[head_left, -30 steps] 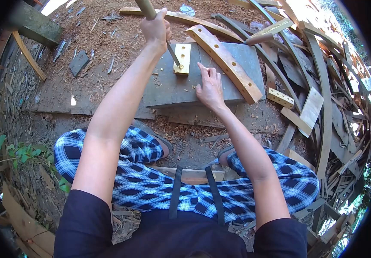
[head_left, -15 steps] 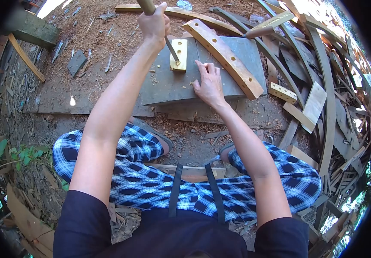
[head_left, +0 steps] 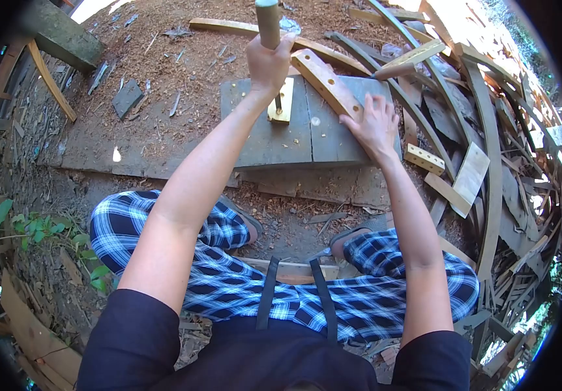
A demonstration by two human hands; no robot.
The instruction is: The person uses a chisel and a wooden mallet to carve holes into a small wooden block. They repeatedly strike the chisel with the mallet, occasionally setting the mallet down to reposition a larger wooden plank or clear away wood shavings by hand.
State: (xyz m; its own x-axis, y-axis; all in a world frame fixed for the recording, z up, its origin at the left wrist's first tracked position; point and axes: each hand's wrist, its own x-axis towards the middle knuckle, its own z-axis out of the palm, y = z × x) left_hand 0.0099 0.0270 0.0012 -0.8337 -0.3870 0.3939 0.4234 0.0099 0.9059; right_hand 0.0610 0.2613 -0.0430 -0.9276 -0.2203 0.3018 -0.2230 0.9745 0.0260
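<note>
My left hand (head_left: 269, 65) is wrapped round a chisel-like tool with a thick wooden handle (head_left: 268, 26), held upright. Its metal shaft (head_left: 278, 101) reaches down to a small yellow wooden block (head_left: 285, 107) on a grey work slab (head_left: 323, 130). My right hand (head_left: 375, 127) rests with fingers spread at the near end of a long curved wooden piece (head_left: 325, 81) that has holes along it. Whether the fingers press on the piece or only touch its end is hard to tell.
A short block with holes (head_left: 424, 158) and a pale board (head_left: 472, 173) lie right of the slab. Curved offcuts (head_left: 489, 130) pile up at the right. A heavy beam (head_left: 66, 38) stands at the upper left, and wood chips cover the ground.
My right hand has moved right, from the slab's middle to the curved piece. That piece now lies turned and shifted. My left hand still holds the tool, which is more upright.
</note>
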